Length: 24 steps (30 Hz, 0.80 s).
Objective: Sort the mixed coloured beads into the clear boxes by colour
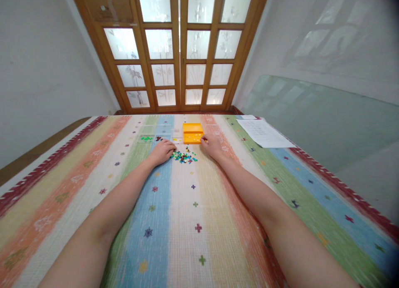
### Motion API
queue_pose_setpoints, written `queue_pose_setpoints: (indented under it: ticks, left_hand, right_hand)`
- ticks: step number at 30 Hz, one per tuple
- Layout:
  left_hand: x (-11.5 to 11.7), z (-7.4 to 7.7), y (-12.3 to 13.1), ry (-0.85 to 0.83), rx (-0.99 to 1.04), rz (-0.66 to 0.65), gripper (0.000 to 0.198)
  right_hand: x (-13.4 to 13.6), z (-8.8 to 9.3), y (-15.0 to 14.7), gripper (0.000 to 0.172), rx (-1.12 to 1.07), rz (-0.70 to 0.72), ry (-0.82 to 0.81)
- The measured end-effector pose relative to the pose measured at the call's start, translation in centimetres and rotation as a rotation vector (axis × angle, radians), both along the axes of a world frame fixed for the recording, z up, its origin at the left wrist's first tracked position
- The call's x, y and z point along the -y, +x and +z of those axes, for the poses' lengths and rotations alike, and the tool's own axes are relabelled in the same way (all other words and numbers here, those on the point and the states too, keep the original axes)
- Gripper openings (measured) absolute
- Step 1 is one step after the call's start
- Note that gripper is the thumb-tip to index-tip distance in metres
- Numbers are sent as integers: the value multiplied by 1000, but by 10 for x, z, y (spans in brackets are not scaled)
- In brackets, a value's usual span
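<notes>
A small heap of mixed-colour beads (184,157) lies on the striped mat (187,221). My left hand (162,151) rests at the heap's left edge, fingers curled down onto the beads. My right hand (212,146) sits to the right of the heap, fingertips pinched together beside the front corner of an orange tray (192,133). What either hand pinches is too small to see. Left of the orange tray stand clear compartments (156,137), one with green beads (146,138) and one with dark beads (159,139).
A white printed sheet (263,132) lies at the mat's far right. A glass pane (311,117) leans along the right wall. Wooden doors with frosted panes (177,51) close off the far end. A wooden floor edge shows at the left.
</notes>
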<state>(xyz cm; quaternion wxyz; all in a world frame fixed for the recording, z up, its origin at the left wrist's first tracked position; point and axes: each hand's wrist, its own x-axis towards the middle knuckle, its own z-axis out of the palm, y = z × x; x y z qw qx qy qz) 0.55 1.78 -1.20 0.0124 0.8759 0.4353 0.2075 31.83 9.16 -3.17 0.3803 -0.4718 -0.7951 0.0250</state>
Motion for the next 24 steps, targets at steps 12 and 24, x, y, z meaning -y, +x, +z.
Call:
queue_pose_setpoints:
  ticks: [12,24]
  left_hand:
    - [-8,-12,-5,6,41,140,27]
    - [-8,-11,-7,-12,88,190,20]
  right_hand:
    - [1,3,-1,15,34,-12,-17]
    - [3,3,-1,16,31,4,-2]
